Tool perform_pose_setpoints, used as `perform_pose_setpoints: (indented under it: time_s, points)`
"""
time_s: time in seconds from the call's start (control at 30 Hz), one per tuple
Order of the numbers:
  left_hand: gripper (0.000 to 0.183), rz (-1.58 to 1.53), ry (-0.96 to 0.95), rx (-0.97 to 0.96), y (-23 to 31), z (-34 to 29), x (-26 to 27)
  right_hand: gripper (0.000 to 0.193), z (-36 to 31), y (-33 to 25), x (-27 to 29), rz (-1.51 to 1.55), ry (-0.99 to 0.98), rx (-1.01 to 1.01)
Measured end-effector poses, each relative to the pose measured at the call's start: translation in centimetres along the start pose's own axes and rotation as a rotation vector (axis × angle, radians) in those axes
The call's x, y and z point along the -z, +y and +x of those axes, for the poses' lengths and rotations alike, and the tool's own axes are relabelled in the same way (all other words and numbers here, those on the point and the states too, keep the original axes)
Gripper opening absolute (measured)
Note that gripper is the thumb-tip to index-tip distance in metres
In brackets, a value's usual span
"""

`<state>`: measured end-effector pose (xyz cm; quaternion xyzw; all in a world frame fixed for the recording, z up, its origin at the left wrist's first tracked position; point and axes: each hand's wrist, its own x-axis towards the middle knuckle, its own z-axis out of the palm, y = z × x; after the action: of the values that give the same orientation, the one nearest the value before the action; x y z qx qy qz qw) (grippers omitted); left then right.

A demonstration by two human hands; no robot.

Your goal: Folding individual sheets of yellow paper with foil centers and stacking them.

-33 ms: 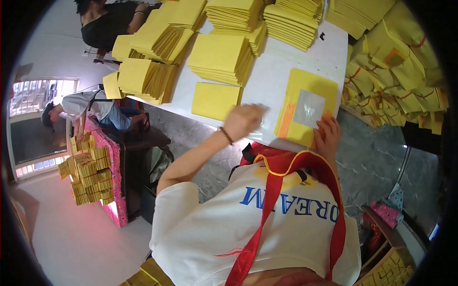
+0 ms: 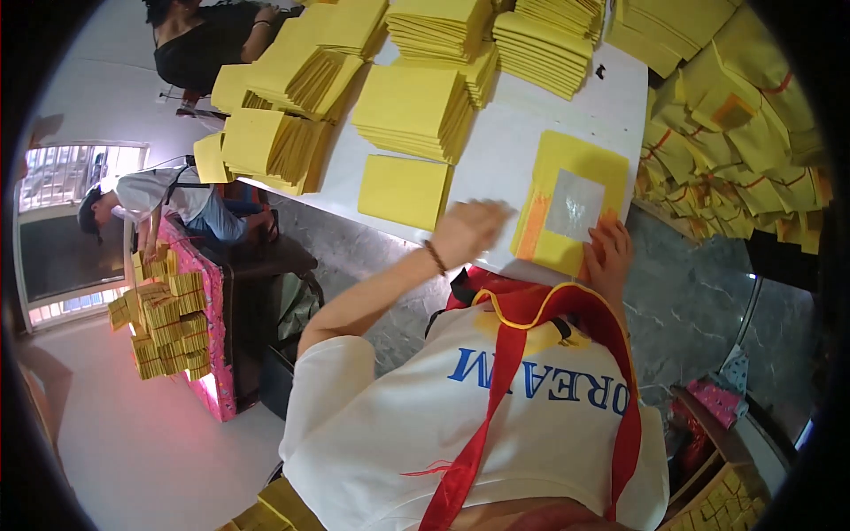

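Observation:
On the white table lies a yellow paper piece with a grey rectangle in its middle and an orange strip along its left side. The fingers of my right hand are spread and rest on its near right edge. My left hand is over the table's near edge, just left of that piece, its fingers blurred by motion; I cannot make out anything in them. A dark beaded bracelet circles the left wrist. To the left of this hand is a flat yellow folded paper.
Behind the flat paper rises a stack of yellow folded papers, with several more stacks beyond. Yellow bundles with red ties are heaped at the right. At left, another person bends over a pink-covered table holding yellow bundles.
My left hand has moved a little to the right, away from the flat folded paper and closer to the piece with the grey rectangle. My right hand stays in place.

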<state>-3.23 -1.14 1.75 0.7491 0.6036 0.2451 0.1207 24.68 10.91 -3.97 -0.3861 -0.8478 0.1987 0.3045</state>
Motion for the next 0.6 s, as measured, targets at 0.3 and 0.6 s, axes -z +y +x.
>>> perform_pose_setpoints:
  time_s: [0.3, 0.6]
  points:
    - [0.035, 0.094, -0.024, -0.411, 3.8, 3.8, -5.9, 0.028, 0.3, 0.1, -0.5, 0.069, -0.007, -0.039]
    - [0.038, 0.195, -0.007, -0.416, 3.8, 3.5, -6.4, 0.029, -0.4, 0.3, -0.5, 0.065, 0.010, -0.063]
